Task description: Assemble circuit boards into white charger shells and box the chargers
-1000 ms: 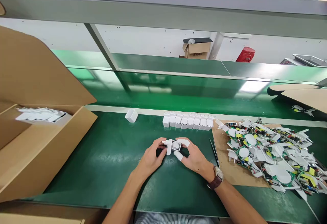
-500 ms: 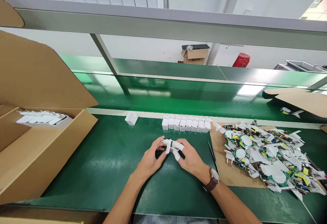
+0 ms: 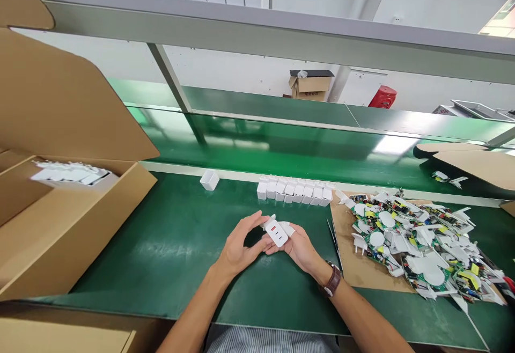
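Observation:
A white charger (image 3: 277, 233) is held between both hands near the middle of the green table, its face with one red port and two dark slots turned up. My left hand (image 3: 240, 243) grips its left side with thumb and fingers. My right hand (image 3: 300, 247), with white covers on some fingertips, is closed round the right side. Behind the hands stands a row of several white housings (image 3: 295, 191). A single white housing (image 3: 210, 179) sits apart to the left of that row.
An open cardboard box (image 3: 80, 224) with white parts (image 3: 72, 173) fills the left. At right, a pile of circuit boards with white pieces (image 3: 418, 245) lies on a cardboard sheet (image 3: 346, 240), with dark tweezers (image 3: 333, 237) at its left edge. A metal bar (image 3: 257, 28) crosses above.
The charger has been turned, so its port face now shows. My right hand has rolled round with its fingers beneath it. The view has shifted slightly.

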The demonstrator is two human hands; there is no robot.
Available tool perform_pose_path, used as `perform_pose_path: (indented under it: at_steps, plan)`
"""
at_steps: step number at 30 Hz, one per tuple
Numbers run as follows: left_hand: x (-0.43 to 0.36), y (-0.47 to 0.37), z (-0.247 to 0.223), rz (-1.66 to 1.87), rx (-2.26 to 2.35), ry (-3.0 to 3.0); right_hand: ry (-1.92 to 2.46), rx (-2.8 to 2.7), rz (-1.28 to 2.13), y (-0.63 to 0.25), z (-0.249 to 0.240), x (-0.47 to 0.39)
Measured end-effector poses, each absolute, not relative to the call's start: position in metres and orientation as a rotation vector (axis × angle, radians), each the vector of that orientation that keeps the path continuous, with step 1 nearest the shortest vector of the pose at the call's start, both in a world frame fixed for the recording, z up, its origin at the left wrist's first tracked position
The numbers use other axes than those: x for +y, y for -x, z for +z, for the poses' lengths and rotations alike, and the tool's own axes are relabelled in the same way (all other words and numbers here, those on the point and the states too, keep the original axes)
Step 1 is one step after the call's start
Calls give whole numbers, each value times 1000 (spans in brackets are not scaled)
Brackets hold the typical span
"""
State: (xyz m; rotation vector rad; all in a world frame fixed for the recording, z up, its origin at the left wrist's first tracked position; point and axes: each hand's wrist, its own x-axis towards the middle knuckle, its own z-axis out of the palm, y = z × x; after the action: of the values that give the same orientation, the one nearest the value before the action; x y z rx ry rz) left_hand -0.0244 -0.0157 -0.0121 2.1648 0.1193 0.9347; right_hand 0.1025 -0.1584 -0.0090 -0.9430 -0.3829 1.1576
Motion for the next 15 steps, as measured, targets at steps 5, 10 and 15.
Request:
perform_pose_path:
  at_steps: [5,10,15]
  plan:
    - [-14,24,-14,949,93,-2184,962,-396,1161,-103,-10,-159]
    - [-13,24,-12,891,92,-2200,1114,-443,1065,-108,-14,-160]
    - [-13,26,-7,793,166,-2203,1516,-742,574,-115,-17,-167]
